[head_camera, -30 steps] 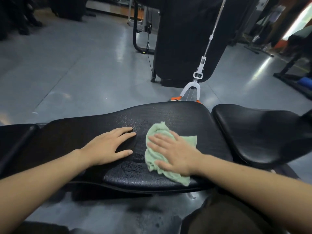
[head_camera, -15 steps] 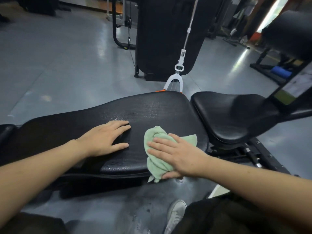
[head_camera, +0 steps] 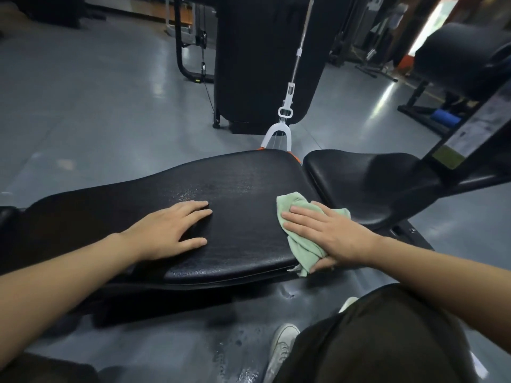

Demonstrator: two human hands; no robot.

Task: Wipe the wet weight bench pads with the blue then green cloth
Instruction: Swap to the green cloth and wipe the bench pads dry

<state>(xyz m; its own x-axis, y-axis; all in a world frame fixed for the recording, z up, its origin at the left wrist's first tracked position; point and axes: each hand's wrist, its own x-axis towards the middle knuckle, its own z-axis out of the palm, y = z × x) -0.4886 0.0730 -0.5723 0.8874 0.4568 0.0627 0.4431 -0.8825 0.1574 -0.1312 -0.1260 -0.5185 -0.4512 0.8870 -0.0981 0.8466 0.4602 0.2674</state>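
- At 6 o'clock, nearest the camera, a white canvas shoe (head_camera: 282, 346) stands on the grey floor (head_camera: 83, 111), with scattered water drops on the floor beside it and dark shorts at 5 o'clock.
- The left hand (head_camera: 172, 230), at about 9 o'clock of centre, lies flat on the long bench pad (head_camera: 243, 189), fingers straight and spread, holding nothing; it looks to be steadying the body.
- The right hand (head_camera: 326, 233), at about 3 o'clock of centre, presses the green cloth (head_camera: 297, 244) onto the pad's right end, fingers straight on top and the thumb tucked under the cloth at the pad's near edge.
- The cloth is bunched, soft and limp, probably light and absorbent; a flat palm over the bundle should keep it from sliding, and a corner hangs loose over the edge.
- The pad is black, grained vinyl over padding, with rounded edges; beads of water glint just beyond the left fingertips and along the near rim, so it is likely slick there.
- Just beyond at 2 o'clock the contoured seat pad (head_camera: 367, 183) sits close beside the long pad, smooth and glossy.
- Farther, at 12 o'clock, a white mop (head_camera: 284, 117) handle leans up before a black machine housing (head_camera: 265, 51).
- No blue cloth is in sight.
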